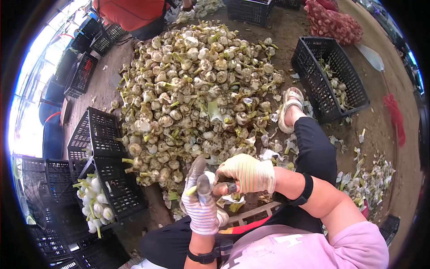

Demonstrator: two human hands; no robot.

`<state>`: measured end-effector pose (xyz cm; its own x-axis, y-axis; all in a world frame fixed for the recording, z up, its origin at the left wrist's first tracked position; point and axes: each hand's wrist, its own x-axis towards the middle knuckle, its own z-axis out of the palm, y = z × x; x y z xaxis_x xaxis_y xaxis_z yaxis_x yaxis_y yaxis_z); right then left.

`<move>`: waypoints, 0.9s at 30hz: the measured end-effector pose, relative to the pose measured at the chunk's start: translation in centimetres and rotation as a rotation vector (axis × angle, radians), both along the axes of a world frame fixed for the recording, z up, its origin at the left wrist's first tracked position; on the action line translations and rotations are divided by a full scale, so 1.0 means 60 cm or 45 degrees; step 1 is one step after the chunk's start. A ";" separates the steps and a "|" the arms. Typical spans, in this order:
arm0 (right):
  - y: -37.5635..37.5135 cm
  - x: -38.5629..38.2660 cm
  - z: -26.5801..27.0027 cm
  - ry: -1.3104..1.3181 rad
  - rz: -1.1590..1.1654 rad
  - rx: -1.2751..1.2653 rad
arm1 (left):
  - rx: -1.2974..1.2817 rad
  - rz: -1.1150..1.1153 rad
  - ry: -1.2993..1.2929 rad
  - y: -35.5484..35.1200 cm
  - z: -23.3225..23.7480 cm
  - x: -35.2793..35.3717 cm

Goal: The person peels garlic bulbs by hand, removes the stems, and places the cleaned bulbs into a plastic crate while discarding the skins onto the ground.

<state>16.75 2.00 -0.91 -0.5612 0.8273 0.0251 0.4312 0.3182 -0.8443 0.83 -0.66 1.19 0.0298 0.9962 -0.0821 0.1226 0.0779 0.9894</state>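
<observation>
In front of my lap, a white garlic bulb with a short green stem is held between both hands. My left hand, in a striped glove with dirty grey fingertips, is closed around it, the stem poking out by the fingers. From the right, my right hand, also in a striped glove, presses its fingers against the bulb. A dark band wraps its thumb, and its fingertips are partly hidden. Just beyond lies a big heap of unpeeled garlic bulbs with soil and stems on them.
Cleaned white garlic sits in a black crate on the left. Another black crate at the right holds some garlic. Peeled skins litter the ground. A red net sack stands behind; a person in red is across the heap.
</observation>
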 end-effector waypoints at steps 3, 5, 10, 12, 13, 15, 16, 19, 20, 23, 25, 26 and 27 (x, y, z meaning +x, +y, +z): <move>0.008 0.001 0.013 -0.101 0.034 -0.249 | -0.165 0.042 -0.182 0.006 -0.024 -0.012; 0.003 0.002 0.010 -0.015 -0.064 -0.230 | -0.323 0.076 -0.512 0.008 -0.028 -0.013; -0.009 -0.018 0.008 0.467 -0.235 -0.494 | -0.383 0.114 -1.054 0.006 -0.023 -0.012; -0.008 -0.021 0.000 0.223 -0.167 -0.280 | -0.317 0.037 -0.895 0.001 -0.022 -0.014; -0.008 -0.020 -0.007 0.233 -0.148 -0.270 | -0.300 0.050 -0.886 -0.001 -0.023 -0.016; -0.003 -0.021 -0.019 0.351 -0.029 -0.166 | -0.472 0.009 -0.880 -0.006 -0.025 -0.022; -0.001 -0.024 -0.016 0.559 -0.010 -0.338 | -0.500 0.031 -0.927 -0.008 -0.021 -0.024; 0.001 -0.030 -0.031 1.037 -0.064 -1.259 | -0.458 0.070 -1.370 -0.009 -0.042 -0.038; -0.005 -0.033 0.014 0.961 -0.112 -0.910 | -0.502 0.151 -1.610 -0.002 -0.044 -0.050; -0.006 -0.056 -0.006 0.930 0.028 -1.023 | -0.598 0.435 -1.947 0.033 -0.048 -0.086; -0.009 -0.069 -0.015 0.536 -0.009 -0.587 | -0.448 0.560 -1.660 0.046 -0.050 -0.125; -0.008 -0.073 -0.019 0.423 -0.006 -0.411 | -0.426 0.595 -1.771 0.064 -0.057 -0.152; -0.005 -0.076 -0.021 0.308 -0.007 -0.240 | -0.410 0.630 -1.882 0.082 -0.063 -0.185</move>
<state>12.21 1.69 -2.19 -0.5530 0.8332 0.0037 0.2115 0.1446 -0.9666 -10.27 4.27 -2.57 -0.0364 0.8790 -0.4755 -0.9888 0.0373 0.1446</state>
